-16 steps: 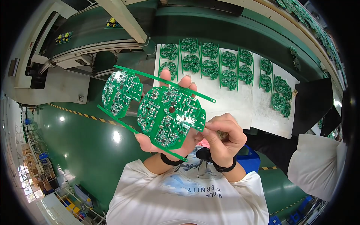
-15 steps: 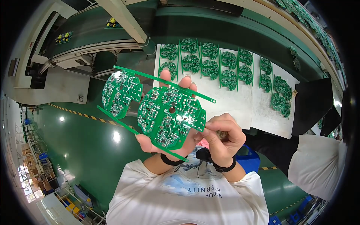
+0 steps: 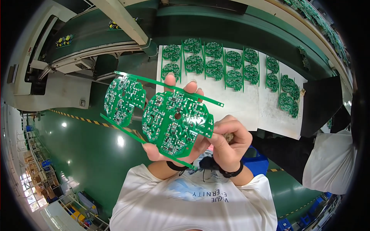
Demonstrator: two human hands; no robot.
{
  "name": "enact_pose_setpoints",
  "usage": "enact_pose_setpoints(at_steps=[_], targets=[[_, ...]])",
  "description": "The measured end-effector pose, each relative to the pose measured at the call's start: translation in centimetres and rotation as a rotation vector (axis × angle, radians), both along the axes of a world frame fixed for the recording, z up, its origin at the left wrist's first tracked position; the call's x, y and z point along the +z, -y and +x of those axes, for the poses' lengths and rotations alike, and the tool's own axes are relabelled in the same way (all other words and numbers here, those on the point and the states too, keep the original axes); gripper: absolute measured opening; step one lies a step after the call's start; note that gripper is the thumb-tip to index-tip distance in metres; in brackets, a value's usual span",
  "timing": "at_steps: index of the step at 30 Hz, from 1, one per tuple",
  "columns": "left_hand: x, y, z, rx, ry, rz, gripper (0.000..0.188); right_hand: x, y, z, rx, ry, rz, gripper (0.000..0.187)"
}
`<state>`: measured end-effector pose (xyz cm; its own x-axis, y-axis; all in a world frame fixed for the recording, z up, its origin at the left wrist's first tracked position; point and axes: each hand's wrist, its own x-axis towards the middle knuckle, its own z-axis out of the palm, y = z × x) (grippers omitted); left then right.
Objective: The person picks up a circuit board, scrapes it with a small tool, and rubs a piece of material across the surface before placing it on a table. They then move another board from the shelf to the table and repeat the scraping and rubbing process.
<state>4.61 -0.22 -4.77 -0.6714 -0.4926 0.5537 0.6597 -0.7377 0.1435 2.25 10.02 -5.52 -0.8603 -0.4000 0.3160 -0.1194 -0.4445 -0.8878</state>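
A green circuit board panel [image 3: 167,119], with two rounded boards between long side rails, is held up in front of me, its component side showing. My left hand [image 3: 153,152] supports it from beneath, fingertips over the far rail and thumb at the near rail; its palm is mostly hidden behind the board. At the panel's right edge, my right hand [image 3: 230,150] is closed, thumb and forefinger pinching close to the board's corner. A small brownish tuft [image 3: 229,138] shows within the curled right fingers; its kind is unclear.
Several similar board panels [image 3: 214,69] lie in rows on a white tabletop [image 3: 241,113] ahead. Behind it runs a dark green conveyor [image 3: 223,34]. A beige post [image 3: 127,23] rises at the left. Another person's white sleeve [image 3: 327,163] is at the right, beside a blue bin [image 3: 257,163].
The held panel has tilted slightly, and its right end sits a little lower. Both hands keep nearly the same grip. The table has shifted slightly up and left in view.
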Motion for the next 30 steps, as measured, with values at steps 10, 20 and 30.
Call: enact_pose_setpoints(at_steps=[10, 20, 30], targets=[[-0.8, 0.9, 1.3, 0.135, 0.18, -0.162, 0.11, 0.8, 0.8, 0.9, 0.019, 0.179, -0.082, 0.015], [-0.4, 0.2, 0.8, 0.141, 0.076, -0.122, 0.107, 1.5, -0.1, 0.7, -0.155, -0.368, 0.245, 0.012], [-0.3, -1.2, 0.8, 0.279, 0.197, -0.139, 0.092, 0.5, 0.2, 0.5, -0.267, -0.452, 0.183, 0.019]])
